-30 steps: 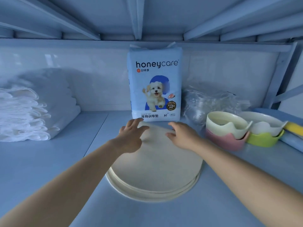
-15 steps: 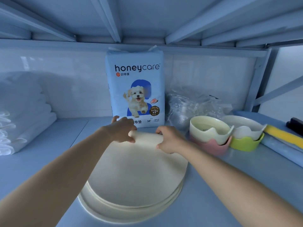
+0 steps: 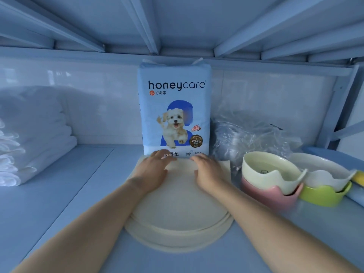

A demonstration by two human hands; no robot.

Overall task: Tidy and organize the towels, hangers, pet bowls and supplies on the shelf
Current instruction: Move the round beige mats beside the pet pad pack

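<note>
A stack of round cream mats (image 3: pixel 177 213) lies on the blue shelf (image 3: pixel 69 194) in front of me. My left hand (image 3: pixel 155 168) and my right hand (image 3: pixel 206 170) rest palm down, side by side, on the top mat's far part, which shows a straight edge between them. A blue honeycare pet-pad pack (image 3: pixel 175 107) stands upright just behind my fingertips. Folded white towels (image 3: pixel 29 144) are piled at the left. On the right, a cream bowl (image 3: pixel 269 170) sits in a pink bowl (image 3: pixel 264 192), and a white bowl (image 3: pixel 325 174) in a green bowl (image 3: pixel 323 196).
A crumpled clear plastic bag (image 3: pixel 246 134) lies behind the bowls against the back wall. A yellow item (image 3: pixel 359 179) shows at the right edge. The shelf above hangs low overhead. Bare shelf surface lies between the towels and the mats.
Both hands first reached for the mat's far edge, then gripped it and lifted it; now they lie flatter on it, pushed closer to the pack.
</note>
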